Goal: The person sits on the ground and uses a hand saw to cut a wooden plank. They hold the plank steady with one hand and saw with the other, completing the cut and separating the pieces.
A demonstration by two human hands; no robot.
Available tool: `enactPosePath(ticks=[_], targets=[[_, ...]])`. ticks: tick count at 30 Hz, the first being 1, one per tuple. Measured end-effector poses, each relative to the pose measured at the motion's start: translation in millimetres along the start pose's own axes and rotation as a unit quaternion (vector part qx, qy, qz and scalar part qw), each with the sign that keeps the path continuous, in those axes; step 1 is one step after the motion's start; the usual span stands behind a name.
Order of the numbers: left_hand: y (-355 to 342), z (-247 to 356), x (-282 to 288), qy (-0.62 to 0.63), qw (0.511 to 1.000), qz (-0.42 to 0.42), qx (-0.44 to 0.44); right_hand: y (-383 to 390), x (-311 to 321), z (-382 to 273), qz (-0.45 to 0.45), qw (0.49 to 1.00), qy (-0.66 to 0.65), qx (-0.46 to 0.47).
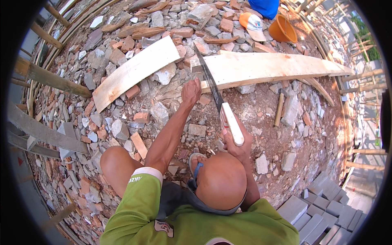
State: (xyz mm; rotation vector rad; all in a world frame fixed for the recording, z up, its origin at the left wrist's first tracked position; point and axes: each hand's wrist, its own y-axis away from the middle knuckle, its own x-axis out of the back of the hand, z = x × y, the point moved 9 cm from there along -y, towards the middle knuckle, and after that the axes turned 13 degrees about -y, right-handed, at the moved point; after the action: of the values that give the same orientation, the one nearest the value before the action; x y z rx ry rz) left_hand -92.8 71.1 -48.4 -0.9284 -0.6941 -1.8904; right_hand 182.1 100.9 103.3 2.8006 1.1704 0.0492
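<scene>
My right hand (237, 143) is wrapped around the white handle of a handsaw (213, 87). Its dark blade points away from me and crosses the left end of a long pale wooden board (253, 67). Close by the near corner of that end, left of the blade, my left hand (191, 93) is closed with its fingers curled. What those fingers grip is hidden. A shorter, wide pale board (136, 71) lies apart on the rubble to the left.
Broken brick and concrete rubble (118, 128) covers the ground. A hammer (279, 109) lies to the right, below the long board. Beyond are a cap (253, 26), an orange bucket (282, 29) and a blue item (264, 7). Grey blocks (314, 216) are stacked near right; wooden poles (57, 81) stand left.
</scene>
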Motion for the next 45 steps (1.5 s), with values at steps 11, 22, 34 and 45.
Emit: enactPosePath(ticks=[11,22,34,45], targets=[[6.5,1.1,2.0,0.028,1.000,0.006,-0.014,-31.8,-22.4,-7.1,-0.009,0.999,0.010,-0.030],[1.9,4.6,-3.7,0.010,0.999,-0.022,-0.027,-46.9,-26.0,30.1,0.006,0.999,0.000,0.042],[2.0,4.7,-2.5,0.005,1.000,-0.005,-0.024,-62.0,-17.4,8.7,0.019,0.998,-0.031,-0.051],[-1.8,-4.2,-2.9,-0.015,1.000,-0.013,-0.019,-2.6,4.8,24.9,0.004,1.000,0.014,0.013]])
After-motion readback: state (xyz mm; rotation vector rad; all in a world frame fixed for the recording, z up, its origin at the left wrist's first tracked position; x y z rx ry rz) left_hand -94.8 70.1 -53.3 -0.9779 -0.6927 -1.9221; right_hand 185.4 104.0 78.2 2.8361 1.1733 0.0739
